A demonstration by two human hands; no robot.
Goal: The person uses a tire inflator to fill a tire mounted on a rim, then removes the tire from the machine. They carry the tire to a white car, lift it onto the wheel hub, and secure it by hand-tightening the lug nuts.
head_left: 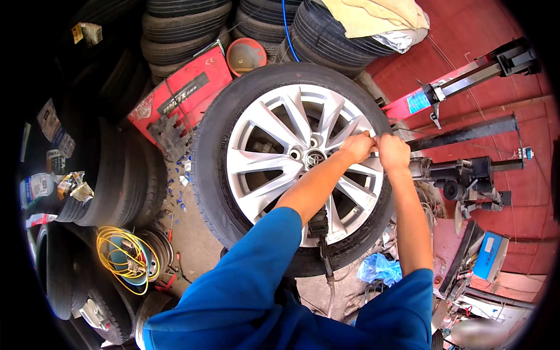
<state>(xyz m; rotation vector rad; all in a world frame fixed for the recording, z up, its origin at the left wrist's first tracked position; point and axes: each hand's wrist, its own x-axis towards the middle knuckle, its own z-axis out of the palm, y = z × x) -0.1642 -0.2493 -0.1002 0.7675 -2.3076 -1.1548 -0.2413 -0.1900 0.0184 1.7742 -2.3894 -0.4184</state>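
Tyres crowd the space: stacks of tyres (185, 32) stand beyond the wheel, with more along the left side. A red panel (201, 79) and a reddish bowl (246, 56) are near the wheel's upper left edge, and a blue hose (287, 32) runs down past the bowl. A pale yellow cloth (379, 17) drapes a tyre stack. To the right, black machine arms (472, 170) stand before a red wall (525, 192). A coil of yellow cable (112, 255) sits lower left, a crumpled blue plastic bag (379, 269) lower right. A dark clamp (319, 224) crosses the rim's lower edge, and the left forearm covers several spokes.

Pale lettering marks the red panel's dark band; printed labels (52, 123) cling to tyres at left, their small print unclear. The centre cap (315, 158) bears an emblem.

The wheel (269, 165) fills the middle of the view, its face toward the camera: silver, multi-spoked, inside a black tyre (211, 169). The left hand (357, 147) and right hand (392, 151) meet at its upper right rim, fingers curled nearly closed; whether they grip anything small cannot be told
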